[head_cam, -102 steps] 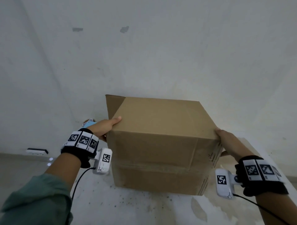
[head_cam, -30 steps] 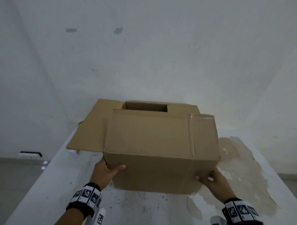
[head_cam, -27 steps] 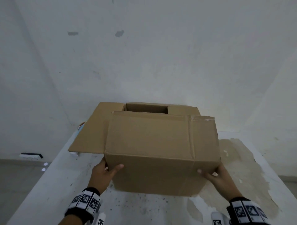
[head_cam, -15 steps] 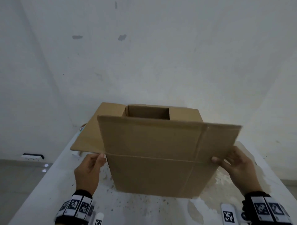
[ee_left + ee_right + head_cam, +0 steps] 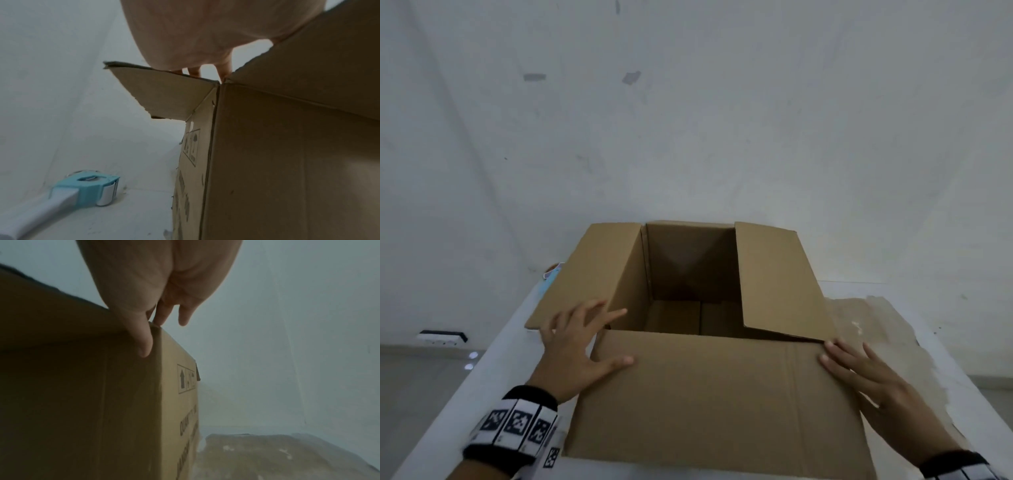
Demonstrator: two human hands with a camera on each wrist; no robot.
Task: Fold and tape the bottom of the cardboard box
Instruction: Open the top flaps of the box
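Observation:
The brown cardboard box (image 5: 715,394) stands on the white table (image 5: 493,377) with its top open and its flaps spread outward. Folded flaps show at its inner floor. My left hand (image 5: 578,346) lies with spread fingers over the near left corner, touching the left flap and the near flap. My right hand (image 5: 859,373) rests flat with straight fingers on the right end of the near flap. In the left wrist view the left hand (image 5: 195,32) sits above the box corner (image 5: 287,162). The right wrist view shows the right hand (image 5: 154,288) with its thumb down the box edge (image 5: 82,402).
A light blue tape dispenser (image 5: 86,190) lies on the table left of the box, mostly hidden behind the left flap in the head view (image 5: 551,274). A brown stained patch (image 5: 876,325) covers the table to the right. A white wall stands close behind.
The near flap, held upright half a second ago, now lies folded out toward me. Both hands have shifted from its side edges onto the top of the flaps.

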